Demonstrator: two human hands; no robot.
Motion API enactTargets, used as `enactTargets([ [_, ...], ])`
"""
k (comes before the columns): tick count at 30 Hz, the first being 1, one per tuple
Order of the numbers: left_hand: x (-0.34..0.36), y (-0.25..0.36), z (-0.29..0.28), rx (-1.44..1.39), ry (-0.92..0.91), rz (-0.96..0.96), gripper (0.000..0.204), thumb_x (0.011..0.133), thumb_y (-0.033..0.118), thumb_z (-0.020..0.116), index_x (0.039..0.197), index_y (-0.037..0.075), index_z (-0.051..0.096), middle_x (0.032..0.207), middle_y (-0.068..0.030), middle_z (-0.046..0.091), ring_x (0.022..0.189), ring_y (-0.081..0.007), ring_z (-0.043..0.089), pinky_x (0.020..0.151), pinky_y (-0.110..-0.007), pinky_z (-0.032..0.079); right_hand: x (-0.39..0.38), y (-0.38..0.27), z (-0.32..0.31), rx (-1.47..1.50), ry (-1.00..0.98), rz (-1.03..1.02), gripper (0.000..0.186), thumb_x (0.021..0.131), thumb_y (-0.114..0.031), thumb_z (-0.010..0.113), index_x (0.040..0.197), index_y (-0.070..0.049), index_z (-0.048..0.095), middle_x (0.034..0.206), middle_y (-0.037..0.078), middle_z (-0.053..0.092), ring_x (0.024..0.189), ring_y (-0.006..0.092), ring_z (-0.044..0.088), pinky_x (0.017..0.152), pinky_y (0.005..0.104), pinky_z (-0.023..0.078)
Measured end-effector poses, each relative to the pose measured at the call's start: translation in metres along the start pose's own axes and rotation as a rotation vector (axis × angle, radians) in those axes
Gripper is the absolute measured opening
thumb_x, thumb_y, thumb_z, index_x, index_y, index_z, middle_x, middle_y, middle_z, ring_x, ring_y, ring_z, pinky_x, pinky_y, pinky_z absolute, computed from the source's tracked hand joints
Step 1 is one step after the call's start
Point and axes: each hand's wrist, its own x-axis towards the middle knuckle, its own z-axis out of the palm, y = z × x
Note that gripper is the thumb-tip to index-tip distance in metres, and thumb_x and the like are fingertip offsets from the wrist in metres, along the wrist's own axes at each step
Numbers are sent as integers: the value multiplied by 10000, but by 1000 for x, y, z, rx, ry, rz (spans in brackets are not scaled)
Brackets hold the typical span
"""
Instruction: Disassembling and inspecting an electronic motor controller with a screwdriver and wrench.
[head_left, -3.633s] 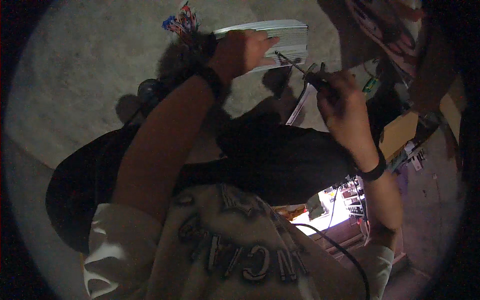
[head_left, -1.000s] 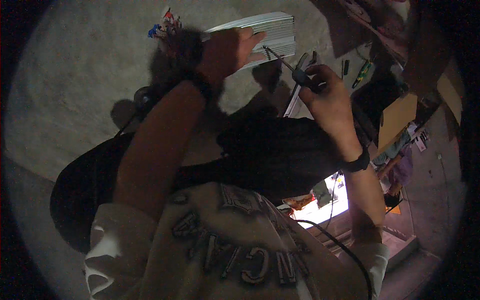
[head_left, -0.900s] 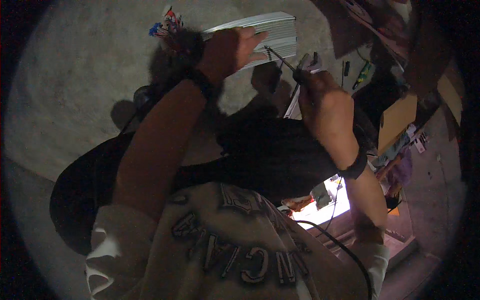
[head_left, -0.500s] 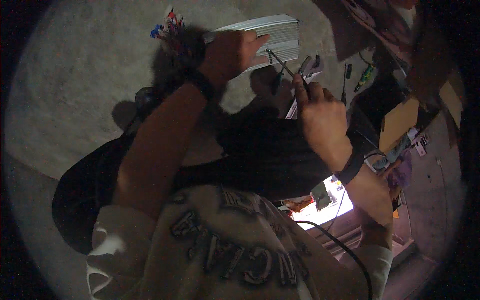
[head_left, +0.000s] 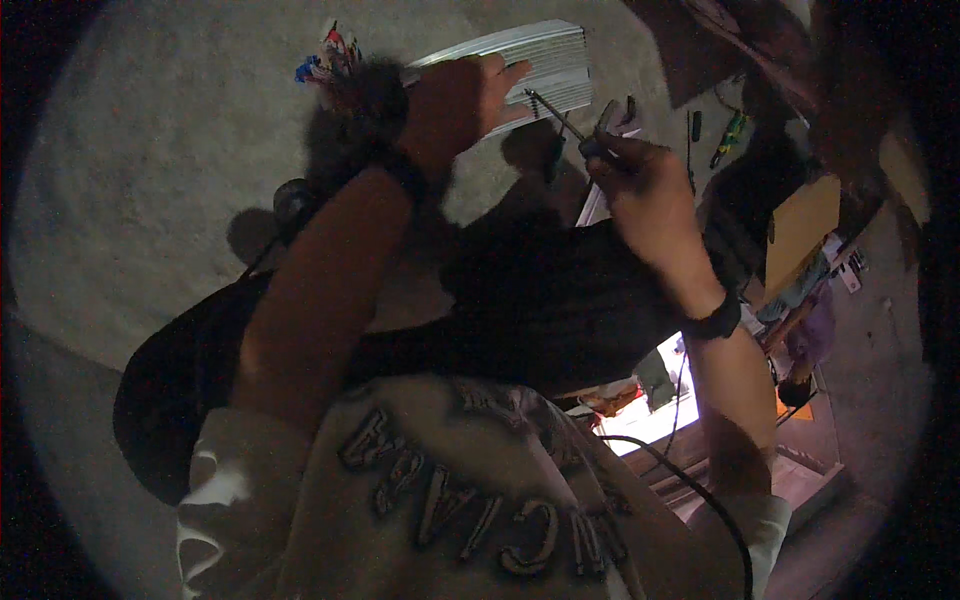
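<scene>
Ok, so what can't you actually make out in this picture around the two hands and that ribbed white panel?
- Ribbed white panel, head view: its left part is hidden behind the left hand.
- Thin metal tool in the right hand: its handle is buried in the fist, and the tip is too small to tell whether it touches the panel.
- Floor items at right: too dark to identify.

A: What colours show?
B: A pale grey ribbed panel on a speckled grey floor, and a bundle of red, blue and white bits.
A: Anything else?
B: A black wristband and an orange-brown cardboard piece.
</scene>
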Motion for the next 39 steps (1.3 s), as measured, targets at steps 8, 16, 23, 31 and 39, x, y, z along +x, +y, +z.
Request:
enactTargets([
  [8, -2, -4, 0, 45, 47, -2, 566, 778, 538, 714, 1222, 189, 680, 904, -30, 654, 822, -239, 676, 691, -387, 536, 1, 2, -8, 143, -107, 277, 364, 891, -134, 692, 1216, 26, 654, 816, 85, 684, 575, 104, 587, 511, 295, 451],
  [16, -3, -5, 4, 142, 73, -16, 561, 735, 546, 750, 1177, 204, 704, 912, 1, 653, 825, -222, 676, 691, -387, 526, -12, -16, -9, -782, -60, -243, 417, 842, -65, 598, 1257, -61, 642, 963, 197, 681, 890, 336, 694, 692, 459, 559],
  [23, -5, -4, 10, 108, 109, -7, 565, 718, 559, 764, 1176, 234, 700, 848, 15, 627, 782, -201, 671, 653, -390, 501, -17, -6, -2, -1078, -103, -348, 614, 810, -78, 577, 1418, -43, 501, 1022, 164, 636, 867, 329, 682, 664, 418, 575],
  [31, -3, -5, 5, 117, 84, 10, 546, 712, 556, 768, 1141, 224, 700, 826, 8, 621, 758, -199, 670, 632, -371, 504, -12, 7, -10, -1109, -141, -492, 639, 814, -77, 576, 1439, -1, 469, 1018, 167, 621, 836, 318, 671, 658, 422, 572],
  [39, -1, 1, -6, 84, 39, -40, 522, 739, 530, 768, 1153, 220, 695, 794, -10, 611, 761, -224, 673, 638, -385, 533, -9, -10, -5, -905, -112, -320, 524, 831, -81, 590, 1354, -67, 564, 952, 194, 657, 786, 373, 690, 665, 460, 566],
])
